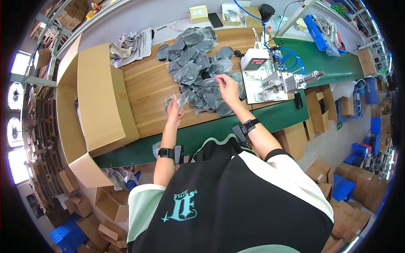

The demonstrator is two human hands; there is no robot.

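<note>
Left hand (174,110) pinches one clear bag with a dark pad (179,100); my right hand (228,88), fingers closed, grips its far end above the table (143,90). Judging by the heap of bagged pads (198,63), most remain unhandled beside the cardboard box (99,97).

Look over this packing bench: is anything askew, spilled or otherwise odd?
Nothing looks damaged or spilled. The grey bagged items lie in a loose, overlapping heap on the wooden bench, not in rows. Both hands hold clear bags.
</note>
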